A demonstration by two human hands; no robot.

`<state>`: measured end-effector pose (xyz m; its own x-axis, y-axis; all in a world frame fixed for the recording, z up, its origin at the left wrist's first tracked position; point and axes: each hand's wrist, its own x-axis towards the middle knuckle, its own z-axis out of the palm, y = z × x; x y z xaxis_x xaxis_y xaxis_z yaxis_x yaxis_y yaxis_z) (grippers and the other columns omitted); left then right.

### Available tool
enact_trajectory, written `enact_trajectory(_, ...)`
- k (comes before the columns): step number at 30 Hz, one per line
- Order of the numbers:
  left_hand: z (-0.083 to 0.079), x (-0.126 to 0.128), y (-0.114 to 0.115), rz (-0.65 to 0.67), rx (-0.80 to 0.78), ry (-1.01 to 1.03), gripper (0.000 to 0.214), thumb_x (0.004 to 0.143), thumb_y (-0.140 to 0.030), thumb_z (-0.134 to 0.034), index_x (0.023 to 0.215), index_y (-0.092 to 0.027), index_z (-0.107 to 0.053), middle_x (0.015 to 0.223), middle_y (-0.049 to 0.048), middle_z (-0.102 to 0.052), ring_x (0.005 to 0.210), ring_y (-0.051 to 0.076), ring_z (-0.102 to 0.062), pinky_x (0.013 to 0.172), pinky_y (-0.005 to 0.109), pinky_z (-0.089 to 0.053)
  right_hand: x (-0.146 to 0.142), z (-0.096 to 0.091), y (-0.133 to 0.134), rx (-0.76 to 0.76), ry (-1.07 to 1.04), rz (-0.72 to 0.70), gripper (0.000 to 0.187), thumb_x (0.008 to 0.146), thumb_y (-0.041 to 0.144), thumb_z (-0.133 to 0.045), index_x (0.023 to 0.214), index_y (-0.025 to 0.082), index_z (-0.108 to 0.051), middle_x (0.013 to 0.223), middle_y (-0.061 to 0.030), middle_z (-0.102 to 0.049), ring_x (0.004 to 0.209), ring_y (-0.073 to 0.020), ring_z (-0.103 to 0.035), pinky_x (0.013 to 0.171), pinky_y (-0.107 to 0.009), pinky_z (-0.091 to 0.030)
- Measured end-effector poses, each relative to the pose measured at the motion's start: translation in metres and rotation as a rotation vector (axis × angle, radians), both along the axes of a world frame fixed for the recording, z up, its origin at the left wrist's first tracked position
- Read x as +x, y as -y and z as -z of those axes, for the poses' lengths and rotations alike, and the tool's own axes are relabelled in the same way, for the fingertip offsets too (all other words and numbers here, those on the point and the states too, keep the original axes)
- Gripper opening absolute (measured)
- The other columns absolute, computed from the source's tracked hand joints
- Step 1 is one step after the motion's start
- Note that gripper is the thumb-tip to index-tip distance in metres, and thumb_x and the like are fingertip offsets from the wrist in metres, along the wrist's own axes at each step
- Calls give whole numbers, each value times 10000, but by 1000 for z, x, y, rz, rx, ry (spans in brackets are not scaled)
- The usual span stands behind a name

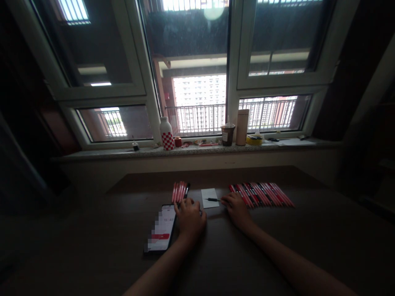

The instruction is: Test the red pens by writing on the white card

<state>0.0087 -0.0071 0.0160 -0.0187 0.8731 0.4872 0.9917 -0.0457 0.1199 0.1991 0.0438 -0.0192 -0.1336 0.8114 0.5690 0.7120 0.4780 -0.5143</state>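
Observation:
My right hand (pixel 237 209) is closed, its fingertips pinching the end of a dark-gripped pen (pixel 212 200). The pen's thin tip points left over a small white paper square (pixel 210 192). My left hand (pixel 190 218) lies low over the table, fingers bent and apart, thumb to the right. Its fingertips reach the near ends of a small row of pink pens (pixel 178 191), with a black-ended pen (pixel 187 189) at that row's right side. Whether they touch it I cannot tell. Beside my left hand is a phone (pixel 163 228) with a lit screen.
A wide row of pink, red and black pens (pixel 262 194) lies right of the paper on the dark table (pixel 247 259). Beyond, the windowsill (pixel 197 152) bears a checkered bottle (pixel 167 133), a cup (pixel 227 135), a tall tan flask (pixel 242 127) and yellow tape (pixel 254 140).

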Motion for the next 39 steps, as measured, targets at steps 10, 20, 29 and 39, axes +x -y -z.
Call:
enact_trajectory(10, 6, -2, -6, 9, -38, 20, 215, 787, -360, -544, 876, -208, -667, 1078, 91, -552, 1094, 292, -423, 1034, 566, -216, -1, -2, 1, 1, 11, 2, 187, 892, 228, -532, 931, 185, -710, 923, -84, -641, 953, -241, -519, 856, -354, -409)
enact_trajectory(20, 8, -6, -10, 11, -49, 49, 187, 822, -348, -555, 919, -222, -653, 1109, 76, -565, 1085, 273, -454, 1022, 539, -259, 0, -2, 1, -12, 7, -4, 183, 892, 238, -537, 932, 195, -710, 922, -83, -639, 951, -242, -521, 853, -356, -410)
enact_trajectory(29, 8, -6, -10, 9, -64, 79, 188, 823, -361, -553, 880, -214, -656, 1105, 77, -561, 1092, 269, -449, 1015, 536, -259, 0, -3, 3, 0, 31, 0, 179, 883, 213, -537, 912, 200, -713, 909, -80, -640, 949, -241, -520, 849, -348, -409)
enact_trajectory(39, 6, -6, -9, 58, -25, 163, 259, 831, -357, -555, 1046, -237, -634, 1108, 69, -564, 1112, 257, -453, 1042, 484, -246, 0, -4, 6, -16, 55, 4, 182, 862, 178, -549, 910, 207, -723, 908, -77, -648, 953, -240, -519, 842, -342, -411)
